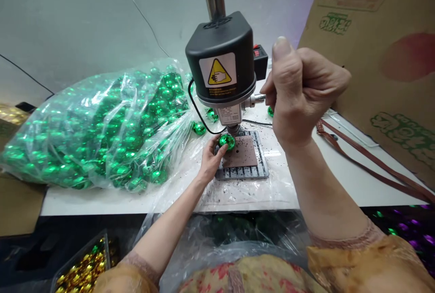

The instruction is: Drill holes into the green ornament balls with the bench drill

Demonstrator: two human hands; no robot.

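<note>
My left hand point(213, 159) pinches a shiny green faceted ball point(227, 142) between thumb and fingers. The ball is right under the chuck point(233, 129) of a small bench drill press point(220, 57); whether a bit touches it is hidden. Below the ball lies a brown board point(243, 152) with a dark hole, on the slotted metal base point(242, 174). My right hand point(302, 89) is closed in a fist at the press's feed lever point(260, 98), thumb pointing up; the lever's outer end is hidden in the fist.
A big clear plastic bag point(102, 125) full of green balls fills the table's left side. Dark shavings litter the white tabletop point(112, 202). A cardboard box point(374, 80) and a brown strap point(367, 157) are at right. Gold balls point(84, 266) fill a container below.
</note>
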